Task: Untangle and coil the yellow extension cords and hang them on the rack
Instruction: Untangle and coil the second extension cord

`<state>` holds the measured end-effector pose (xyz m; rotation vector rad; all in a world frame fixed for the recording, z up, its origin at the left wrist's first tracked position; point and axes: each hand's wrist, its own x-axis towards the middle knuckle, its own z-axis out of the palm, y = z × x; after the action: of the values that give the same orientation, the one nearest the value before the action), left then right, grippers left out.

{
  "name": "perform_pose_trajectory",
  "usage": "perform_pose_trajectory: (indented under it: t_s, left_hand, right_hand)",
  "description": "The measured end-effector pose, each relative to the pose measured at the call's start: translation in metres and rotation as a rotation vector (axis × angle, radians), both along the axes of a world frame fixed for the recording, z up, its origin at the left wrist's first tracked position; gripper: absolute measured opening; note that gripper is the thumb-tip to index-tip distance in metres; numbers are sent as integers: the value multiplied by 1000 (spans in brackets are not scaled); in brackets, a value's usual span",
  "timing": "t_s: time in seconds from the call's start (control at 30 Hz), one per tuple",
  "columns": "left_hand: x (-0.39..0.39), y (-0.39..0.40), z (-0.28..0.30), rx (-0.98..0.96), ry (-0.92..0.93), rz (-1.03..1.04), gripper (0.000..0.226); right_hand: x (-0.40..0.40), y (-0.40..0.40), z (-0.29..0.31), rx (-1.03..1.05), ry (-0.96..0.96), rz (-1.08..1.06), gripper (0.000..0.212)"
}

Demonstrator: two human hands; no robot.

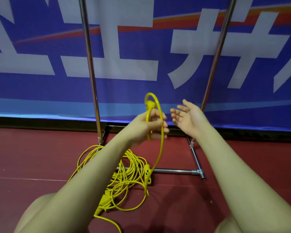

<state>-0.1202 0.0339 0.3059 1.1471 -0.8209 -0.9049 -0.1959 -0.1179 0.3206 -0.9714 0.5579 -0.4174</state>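
1. Below L hand (pixel 151 123): tangled cords (pixel 124 174) heaped on floor by rack (pixel 175 171) base.
2. L hand: clenched round one small loop, plug end up.
3. R hand (pixel 186 116): just beside, palm up, fingers relaxed, holding nothing.
4. Risk: trailing strand prob. drags heap, tightens knots if pulled.

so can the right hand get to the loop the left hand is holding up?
Probably yes. The right hand is open, palm up, just beside the yellow loop that the left hand grips. Nothing sits between them; the rack post stands behind.
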Motion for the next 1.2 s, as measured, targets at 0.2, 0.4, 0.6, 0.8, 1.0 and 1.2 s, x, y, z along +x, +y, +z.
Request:
perform_pose_trajectory:
  t_s: [0.2,0.4,0.6,0.8,1.0,1.2]
  left_hand:
    - [24,-3,13,-322,335,350,19]
    - [41,0,21,-450,487,450,18]
    - [46,7,24,-206,392,381,24]
    - [38,18,21,97,202,187,33]
    - [25,14,5,252,81,-55,31]
    - [15,7,-1,184,76,-159,18]
  right_hand:
    - [-8,2,-11,-325,157,529,40]
    - [1,19,-20,-472,102,672,27]
    - [0,21,-17,-457,59,619,13]
    - [2,4,-2,-85,-183,161,20]
    - [5,-3,1,139,-311,48,16]
    - [12,-6,0,174,-399,14,15]
